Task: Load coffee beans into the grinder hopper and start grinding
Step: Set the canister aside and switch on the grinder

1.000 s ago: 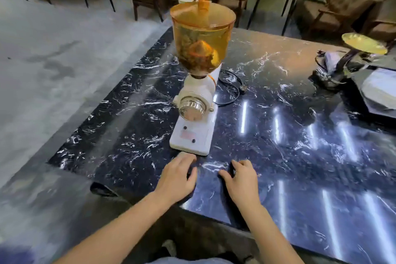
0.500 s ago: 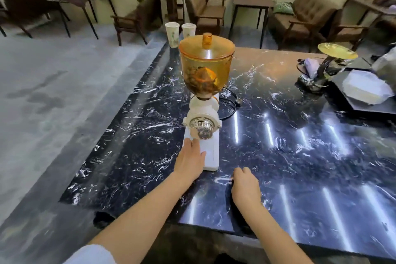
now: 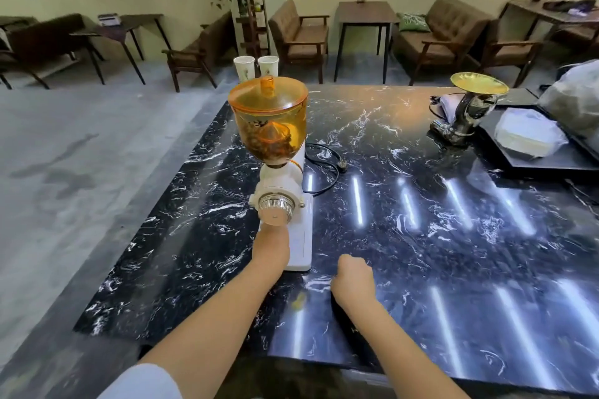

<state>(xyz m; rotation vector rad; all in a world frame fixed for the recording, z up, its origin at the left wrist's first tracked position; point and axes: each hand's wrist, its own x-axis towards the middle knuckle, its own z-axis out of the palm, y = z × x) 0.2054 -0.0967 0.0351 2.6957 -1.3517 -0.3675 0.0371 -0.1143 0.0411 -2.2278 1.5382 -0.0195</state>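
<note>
A white coffee grinder (image 3: pixel 300 246) stands on the black marble table (image 3: pixel 421 236). Its orange hopper (image 3: pixel 269 126) has the lid on and holds brown beans at the bottom. A ribbed dial (image 3: pixel 275 207) juts from the front. My left hand (image 3: pixel 270 244) lies on the grinder's base right under the dial, which hides its fingers. My right hand (image 3: pixel 351 280) rests on the table beside the base's near right corner, fingers curled in, holding nothing.
A black power cord (image 3: pixel 327 165) loops on the table to the right of the grinder. Two paper cups (image 3: pixel 244 66) stand at the far edge. At the far right are a metal device with a yellow dish (image 3: pixel 470 107) and a black tray (image 3: pixel 551 162) with a white bag.
My left hand has slid forward from the table edge onto the grinder's base, up under the dial. My right hand has curled its fingers. My head has lifted, showing more of the room.
</note>
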